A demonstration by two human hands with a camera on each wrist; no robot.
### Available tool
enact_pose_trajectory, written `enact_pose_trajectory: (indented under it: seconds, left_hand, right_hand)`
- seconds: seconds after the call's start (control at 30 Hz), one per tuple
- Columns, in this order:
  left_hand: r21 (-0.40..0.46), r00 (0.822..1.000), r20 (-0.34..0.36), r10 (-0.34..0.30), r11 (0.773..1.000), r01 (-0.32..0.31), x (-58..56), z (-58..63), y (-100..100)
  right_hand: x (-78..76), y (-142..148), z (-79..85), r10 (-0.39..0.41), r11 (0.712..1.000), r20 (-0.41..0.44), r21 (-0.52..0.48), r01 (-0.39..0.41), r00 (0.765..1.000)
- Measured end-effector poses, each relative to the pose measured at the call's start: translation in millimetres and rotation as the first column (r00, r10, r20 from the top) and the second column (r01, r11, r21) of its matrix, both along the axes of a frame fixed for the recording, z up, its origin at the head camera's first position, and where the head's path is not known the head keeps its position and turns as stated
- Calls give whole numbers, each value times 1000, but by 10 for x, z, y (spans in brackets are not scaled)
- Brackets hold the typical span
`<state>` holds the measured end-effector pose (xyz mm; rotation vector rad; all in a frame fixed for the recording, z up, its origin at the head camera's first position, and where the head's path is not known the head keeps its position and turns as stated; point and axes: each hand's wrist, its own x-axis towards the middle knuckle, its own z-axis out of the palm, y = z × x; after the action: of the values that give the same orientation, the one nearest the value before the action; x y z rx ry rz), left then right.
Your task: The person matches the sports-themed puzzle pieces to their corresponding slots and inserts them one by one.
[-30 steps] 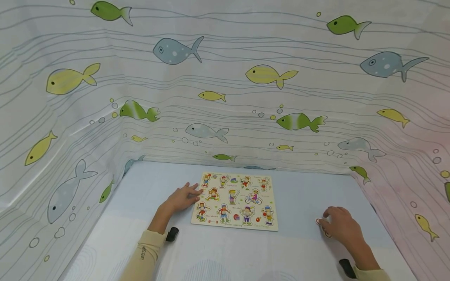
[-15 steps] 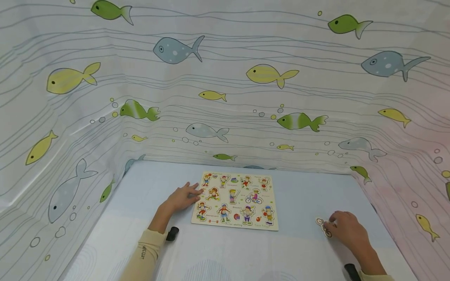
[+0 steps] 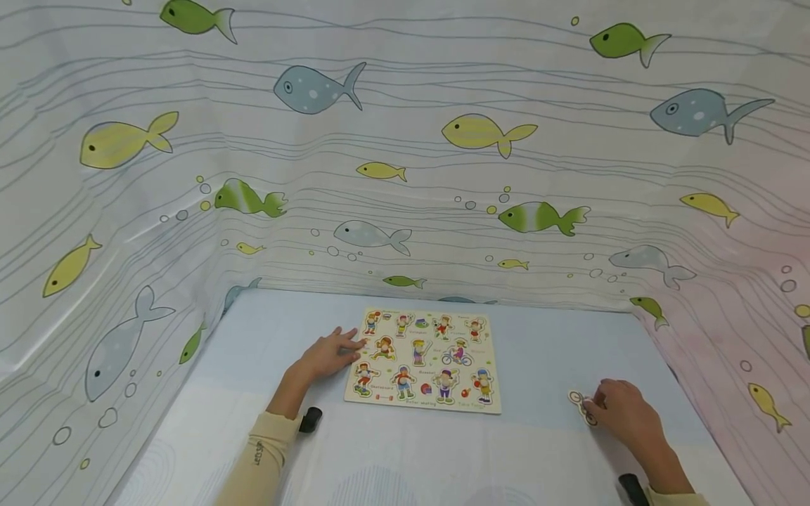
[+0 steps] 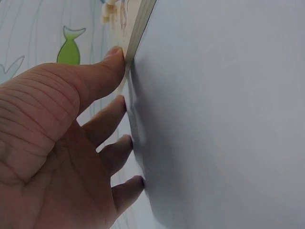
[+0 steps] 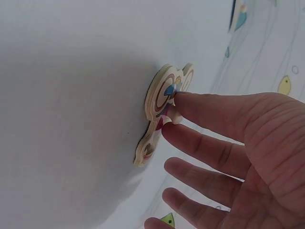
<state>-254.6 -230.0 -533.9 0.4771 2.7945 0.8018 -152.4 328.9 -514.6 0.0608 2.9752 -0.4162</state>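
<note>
A wooden peg puzzle board [image 3: 436,406] with several sports figures lies on the table, one of them a cyclist. My left hand [image 3: 330,353] rests at the board's left edge, fingers spread. In the left wrist view, its thumb [image 4: 112,62] touches the board's side and the other fingertips reach down to the tabletop. To the right of the board, my right hand [image 3: 623,411] pinches a bicycle puzzle piece [image 3: 576,398] between thumb and index finger at its round knob [image 5: 175,115]. The bicycle piece lies at the table surface, partly hidden by the fingers.
A pale blue and white cloth covers the table [image 3: 443,457]. Fish-printed fabric walls [image 3: 405,204] rise behind the table and along both sides. Black straps [image 3: 311,420] sit at the wrists.
My right hand has shifted slightly right and down, uncovering more of the bicycle piece. In the last half second it stays almost still. The left hand and the board have not moved.
</note>
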Motion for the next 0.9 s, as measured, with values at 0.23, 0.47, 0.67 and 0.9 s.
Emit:
enact_pose_trajectory:
  seconds: [0.23,0.47,0.67,0.9]
  left_hand:
    - [-2,1000,-4,-4,1000,4,1,22,-1]
    - [-2,1000,-3,-3,1000,3,16,22,-3]
    - [3,1000,-3,-4,1000,4,26,30,3]
    - [-1,1000,-6,-3,1000,3,24,12,-4]
  right_hand:
    - [-30,-16,18,27,1000,-42,9,-26,999]
    - [-79,-113,86,67,997,-86,29,-65,994]
    - [-126,-236,117,80,997,-116,19,-79,990]
    - [-179,-384,144,107,994,-159,20,-105,981]
